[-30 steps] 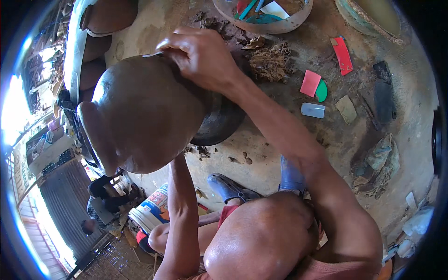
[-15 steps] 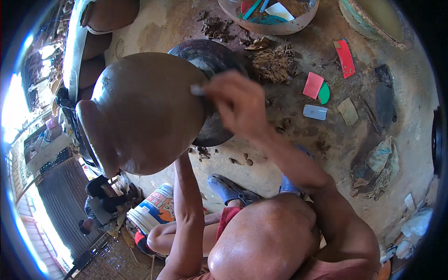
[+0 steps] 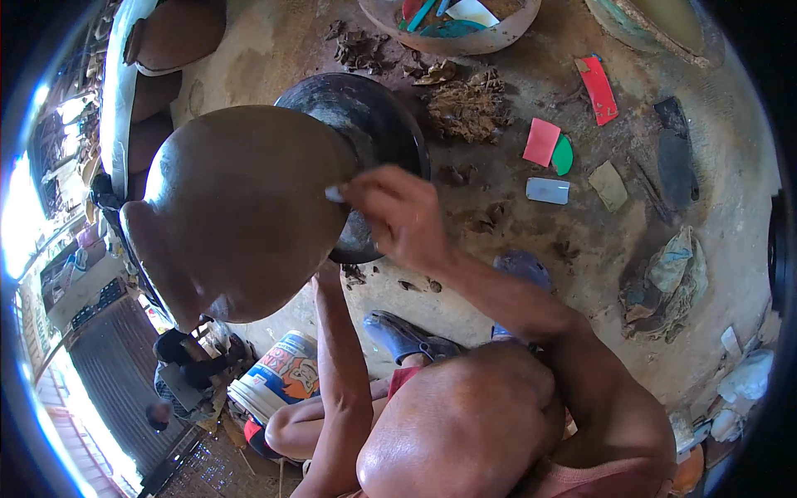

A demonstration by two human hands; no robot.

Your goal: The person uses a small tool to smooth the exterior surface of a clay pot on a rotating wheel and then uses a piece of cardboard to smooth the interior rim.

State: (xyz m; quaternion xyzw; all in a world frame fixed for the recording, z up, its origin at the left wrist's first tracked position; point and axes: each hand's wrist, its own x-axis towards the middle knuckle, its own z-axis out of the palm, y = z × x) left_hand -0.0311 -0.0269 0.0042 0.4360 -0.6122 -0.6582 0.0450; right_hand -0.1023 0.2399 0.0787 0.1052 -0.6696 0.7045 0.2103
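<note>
Presently, the right hand (image 3: 403, 214) has its thumb and fingers clamped on a small pale piece (image 3: 334, 194) at the right side of a brown clay pot (image 3: 249, 199), whose mouth faces left. The pot overlaps the left edge of a dark round disc (image 3: 390, 116); contact between them cannot be determined. The left forearm (image 3: 342, 349) runs behind the pot, its hand hidden, finger state undeterminable.

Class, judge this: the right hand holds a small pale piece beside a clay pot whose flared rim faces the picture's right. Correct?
Not quite: the head view shows the clay pot with its flared rim facing the picture's left. The right hand does hold a small pale piece.
</note>
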